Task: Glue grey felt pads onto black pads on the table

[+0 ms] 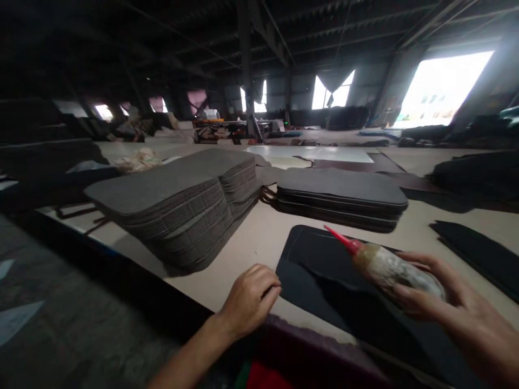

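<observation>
Far off to the left of both hands, well beyond reach: tall stack of grey mats (174, 208), edges stepped, resting on the pale table (259, 237). Behind that stack, a crumpled light bundle (140, 159), too blurred to identify.

Left hand (249, 300): loosely curled, knuckles up, fingertips tucked against the left edge of the dark sheet (324, 275); holding nothing that can be made out, fingers neither spread nor tightly clenched. Forearm running down to the bottom edge over the table's near rim.

Between the two hands: the dark sheet, lying flat on the table, rounded corners, reaching from the left fingertips to under the right hand.

Straight ahead of the hands, farther back: lower stack of black mats (340, 197), well apart from the sheet.

Right hand (441, 302): wrapped around a glue bottle (389, 270), fingers closed on the smeared body, thumb on top. Bottle tilted, red nozzle (340, 239) pointing up and to the left, hovering above the dark sheet, not visibly touching.

Right of the right hand: another black sheet (478, 254) flat on the table, apart from everything else.
</observation>
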The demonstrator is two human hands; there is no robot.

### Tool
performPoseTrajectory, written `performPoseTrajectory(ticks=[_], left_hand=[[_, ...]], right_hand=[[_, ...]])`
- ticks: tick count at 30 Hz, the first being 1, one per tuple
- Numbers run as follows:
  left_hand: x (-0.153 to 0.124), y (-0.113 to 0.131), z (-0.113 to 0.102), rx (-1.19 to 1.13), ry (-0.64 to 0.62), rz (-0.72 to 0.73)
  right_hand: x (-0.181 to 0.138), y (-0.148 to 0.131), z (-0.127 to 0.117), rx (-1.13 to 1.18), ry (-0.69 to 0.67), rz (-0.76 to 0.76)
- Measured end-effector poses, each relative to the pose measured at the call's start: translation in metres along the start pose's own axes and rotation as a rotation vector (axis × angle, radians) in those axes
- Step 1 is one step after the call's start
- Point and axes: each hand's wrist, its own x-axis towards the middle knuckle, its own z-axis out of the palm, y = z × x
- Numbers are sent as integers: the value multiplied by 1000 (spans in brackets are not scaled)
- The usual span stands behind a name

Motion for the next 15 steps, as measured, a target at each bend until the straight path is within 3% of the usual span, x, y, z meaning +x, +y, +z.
performPoseTrajectory(ticks=[4,9,15], left_hand=[[9,-13,6,6,-25,-37],[9,-26,15,35,-90,-79],[8,-24,15,125,-217,-133]], right_hand=[[4,-30,12,5,-95,43],[2,-42,31,-126,-155,-154],[13,-54,53,-158,-246,-347]])
